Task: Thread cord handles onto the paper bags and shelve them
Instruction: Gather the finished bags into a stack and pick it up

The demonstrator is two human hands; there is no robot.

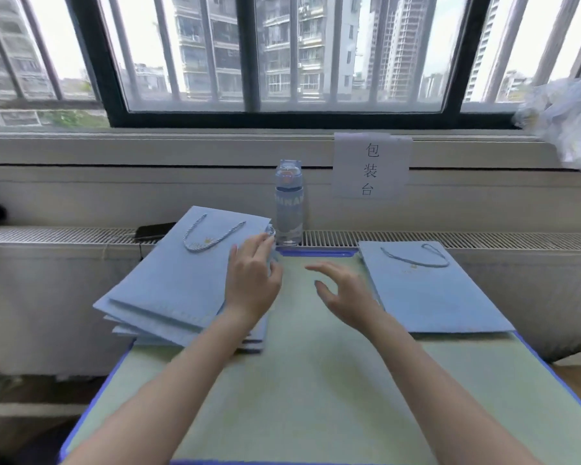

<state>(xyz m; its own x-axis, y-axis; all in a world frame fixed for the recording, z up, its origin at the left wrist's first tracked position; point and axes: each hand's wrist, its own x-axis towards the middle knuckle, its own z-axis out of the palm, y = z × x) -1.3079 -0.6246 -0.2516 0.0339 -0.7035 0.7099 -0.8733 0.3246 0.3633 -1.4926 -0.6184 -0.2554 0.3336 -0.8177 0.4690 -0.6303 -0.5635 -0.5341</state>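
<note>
So closest to me is the table (316, 380), pale green top with a blue edge, and both my bare forearms reach out over it.

My left hand (252, 280) is on the stack of bags (168, 297) at the table's left side. The fingers lie fairly straight across the right edge of the top bag, up near its top corner, not curled round anything as far as I can see. The bags are light blue, lie flat, and are fanned a bit, so the lower ones poke out at the near left. The top one has its cord (212, 241) threaded, and the loop lies on the paper.

My right hand (346, 293) hovers over the bare middle of the table, fingers spread and relaxed, holding nothing. It's just left of the single bag (433, 297), which lies flat on the right side with its handle (416, 261) on top.

Behind all that, a clear bottle (288, 209) stands against the wall between the stack and the single bag. A dark phone (155, 229) sits on the grille (450, 238) behind the stack. A paper sign (371, 166) is stuck on the wall under the window (249, 55), and some crumpled plastic (567, 122) is piled on the sill at far right.
</note>
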